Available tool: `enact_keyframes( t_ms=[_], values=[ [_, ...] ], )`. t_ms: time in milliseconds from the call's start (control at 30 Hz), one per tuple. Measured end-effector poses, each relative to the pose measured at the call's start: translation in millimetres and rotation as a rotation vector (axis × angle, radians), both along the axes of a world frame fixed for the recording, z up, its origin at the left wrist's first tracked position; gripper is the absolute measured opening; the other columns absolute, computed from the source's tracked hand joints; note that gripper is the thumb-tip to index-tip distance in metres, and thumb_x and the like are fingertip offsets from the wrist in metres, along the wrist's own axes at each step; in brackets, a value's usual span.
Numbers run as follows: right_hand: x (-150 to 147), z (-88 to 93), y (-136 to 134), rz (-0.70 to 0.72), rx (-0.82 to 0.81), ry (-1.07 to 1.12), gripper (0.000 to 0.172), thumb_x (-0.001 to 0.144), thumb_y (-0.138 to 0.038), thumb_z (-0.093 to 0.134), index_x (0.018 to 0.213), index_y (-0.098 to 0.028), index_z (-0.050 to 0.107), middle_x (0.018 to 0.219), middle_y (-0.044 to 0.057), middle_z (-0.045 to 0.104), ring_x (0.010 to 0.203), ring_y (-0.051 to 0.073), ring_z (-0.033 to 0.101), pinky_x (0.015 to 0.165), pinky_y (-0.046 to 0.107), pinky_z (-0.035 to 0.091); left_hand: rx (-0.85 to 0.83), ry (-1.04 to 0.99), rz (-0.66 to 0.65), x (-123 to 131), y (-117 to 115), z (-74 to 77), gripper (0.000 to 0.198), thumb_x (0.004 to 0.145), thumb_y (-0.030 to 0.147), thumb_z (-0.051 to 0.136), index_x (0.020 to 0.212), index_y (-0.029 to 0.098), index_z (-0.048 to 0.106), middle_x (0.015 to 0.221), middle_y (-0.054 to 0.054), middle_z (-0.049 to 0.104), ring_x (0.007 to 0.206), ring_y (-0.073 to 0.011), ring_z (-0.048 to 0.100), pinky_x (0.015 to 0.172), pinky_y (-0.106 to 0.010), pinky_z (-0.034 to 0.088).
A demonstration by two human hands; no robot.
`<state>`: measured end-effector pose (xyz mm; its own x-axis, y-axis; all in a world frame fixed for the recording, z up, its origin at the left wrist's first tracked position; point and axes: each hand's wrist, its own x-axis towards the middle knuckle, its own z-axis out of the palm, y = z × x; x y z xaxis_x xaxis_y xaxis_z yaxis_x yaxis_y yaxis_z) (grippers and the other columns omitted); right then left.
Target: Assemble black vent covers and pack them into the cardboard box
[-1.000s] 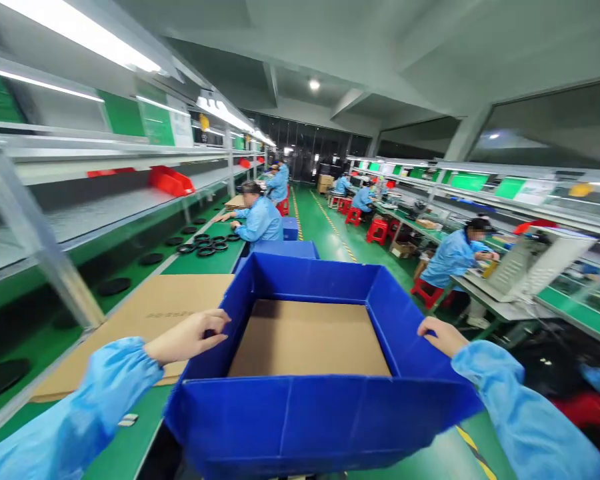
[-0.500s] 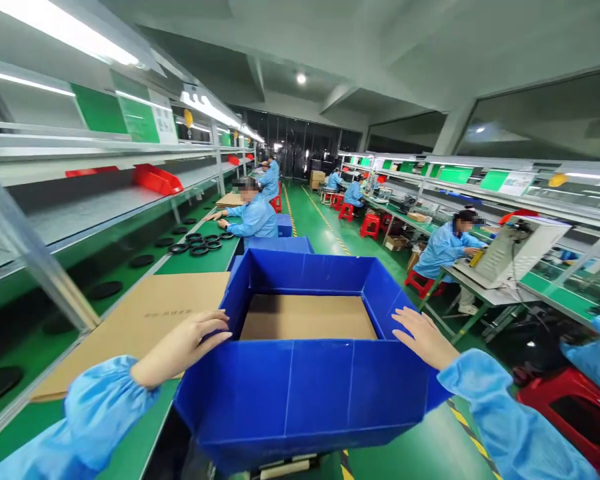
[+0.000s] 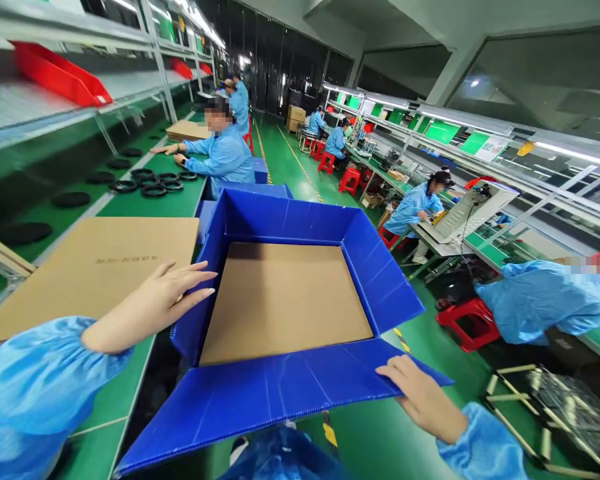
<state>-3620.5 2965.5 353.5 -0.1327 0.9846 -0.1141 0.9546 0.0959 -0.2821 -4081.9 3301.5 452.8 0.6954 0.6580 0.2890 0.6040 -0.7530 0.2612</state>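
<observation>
A blue corrugated plastic box [image 3: 290, 220] stands in front of me with its flaps folded outward. A flat brown cardboard sheet [image 3: 290, 300] shows inside it. At the box's left wall is my left hand [image 3: 173, 293], its fingers stretched and slightly spread; whether they touch the wall I cannot tell. My right hand [image 3: 425, 397] has its fingers bent over the right end of the near flap [image 3: 280, 390], with the thumb side hidden. The near flap slopes outward toward me.
A large printed cardboard piece [image 3: 110, 260] lies on the green bench to the left, below several black rings [image 3: 153, 183]. A co-worker [image 3: 220, 153] sits beyond them. Red stools [image 3: 470, 323], another bent-over person [image 3: 545, 300] and a frame rack [image 3: 545, 413] are at right.
The near flap has tipped down and outward toward me, with my right hand moving lower along with it. My left hand has come away to the left. My view has tilted down.
</observation>
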Motion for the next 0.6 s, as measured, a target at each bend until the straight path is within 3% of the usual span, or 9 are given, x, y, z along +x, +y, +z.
enact_keyframes(
  t_ms=[67,167,267,333,433,500,600],
  values=[
    [-14.5,-30.9,-28.3,-0.021,0.031,-0.014,0.075,0.076,-0.004,0.043,0.147,-0.026,0.046,0.135,0.009,0.056,0.122,0.026,0.053,0.107,0.043,0.045,0.048,0.002,-0.046,8.1,-22.9,-2.7,0.059,0.093,0.070,0.036,0.126,0.031,0.064,0.125,-0.004,0.069,0.119,-0.0328,0.061,0.119,-0.061,0.026],
    [-34.3,-94.2,-64.9,-0.040,0.159,-0.096,0.084,0.079,-0.005,0.040,0.158,-0.029,0.025,0.144,0.009,0.052,0.128,0.030,0.052,0.110,0.051,0.044,-0.058,0.084,-0.251,20.1,-68.7,-17.3,0.049,0.094,0.057,0.049,0.139,0.039,0.054,0.133,-0.001,0.065,0.121,-0.0295,0.061,0.122,-0.055,0.024],
    [-56.4,-161.4,-83.7,-0.065,0.288,-0.181,0.091,0.080,-0.003,0.037,0.161,-0.029,0.003,0.141,0.009,0.056,0.126,0.032,0.057,0.102,0.056,0.052,-0.035,0.143,-0.405,33.7,-106.7,-54.4,0.043,0.092,0.035,0.055,0.135,0.040,0.058,0.125,-0.003,0.069,0.113,-0.0312,0.066,0.122,-0.065,-0.004],
    [-71.9,-197.5,-84.2,-0.123,0.315,-0.211,0.092,0.082,0.000,0.034,0.160,-0.029,-0.006,0.138,0.008,0.060,0.125,0.031,0.058,0.102,0.056,0.055,0.078,0.152,-0.348,45.7,-122.1,-82.9,0.046,0.089,0.020,0.050,0.131,0.035,0.062,0.128,-0.007,0.067,0.118,-0.0349,0.063,0.118,-0.069,-0.011],
    [-90.5,-230.2,-74.9,-0.201,0.292,-0.189,0.094,0.082,0.002,0.032,0.156,-0.028,-0.018,0.135,0.009,0.061,0.127,0.031,0.057,0.105,0.058,0.054,0.193,0.197,-0.154,67.0,-131.3,-107.7,0.057,0.086,0.010,0.040,0.138,0.027,0.055,0.147,-0.014,0.051,0.137,-0.0365,0.045,0.118,-0.072,-0.003],
    [-95.2,-240.0,-68.9,-0.205,0.297,-0.134,0.095,0.083,0.000,0.035,0.153,-0.028,-0.023,0.132,0.009,0.063,0.125,0.034,0.057,0.103,0.062,0.054,0.245,0.224,-0.013,79.9,-128.9,-106.9,0.056,0.090,0.012,0.039,0.144,0.022,0.048,0.154,-0.017,0.040,0.144,-0.0359,0.034,0.118,-0.070,0.003],
    [-88.0,-250.2,-63.8,-0.137,0.310,-0.021,0.093,0.089,-0.013,0.046,0.152,-0.033,-0.020,0.122,0.007,0.069,0.112,0.042,0.064,0.091,0.070,0.057,0.352,0.234,0.233,87.2,-116.0,-89.8,0.056,0.095,0.017,0.039,0.151,0.013,0.035,0.158,-0.022,0.027,0.149,-0.0337,0.023,0.120,-0.064,0.010]
  ],
)
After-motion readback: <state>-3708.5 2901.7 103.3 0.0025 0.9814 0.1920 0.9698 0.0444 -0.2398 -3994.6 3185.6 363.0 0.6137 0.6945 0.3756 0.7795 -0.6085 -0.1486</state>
